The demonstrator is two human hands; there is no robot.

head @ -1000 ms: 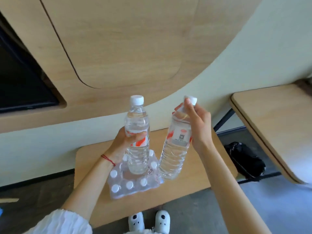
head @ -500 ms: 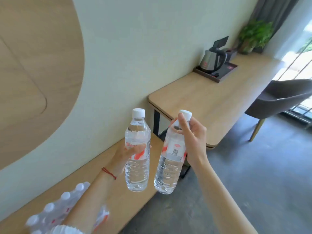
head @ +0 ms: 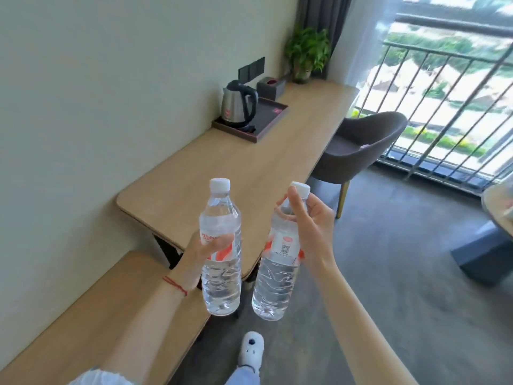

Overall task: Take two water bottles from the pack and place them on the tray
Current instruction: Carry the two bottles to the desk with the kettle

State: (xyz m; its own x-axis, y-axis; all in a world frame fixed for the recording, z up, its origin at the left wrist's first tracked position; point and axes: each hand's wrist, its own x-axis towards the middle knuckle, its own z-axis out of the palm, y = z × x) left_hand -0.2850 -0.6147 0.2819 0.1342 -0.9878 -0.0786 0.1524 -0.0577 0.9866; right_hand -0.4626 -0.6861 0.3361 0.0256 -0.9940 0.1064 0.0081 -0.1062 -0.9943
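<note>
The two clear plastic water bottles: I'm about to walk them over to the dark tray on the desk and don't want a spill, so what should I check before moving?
1. Left hand wraps the label of the left clear plastic water bottle: ok.
2. Right hand holds the right clear plastic water bottle high, near its neck, slightly tilted: ok, less secure.
3. White caps on both: ok; tightness cannot tell.
4. Dark rectangular tray has free space beside the steel kettle: ok.
5. Wooden desk edge along the route bare: ok.
6. Floor ahead: cannot tell fully.
</note>
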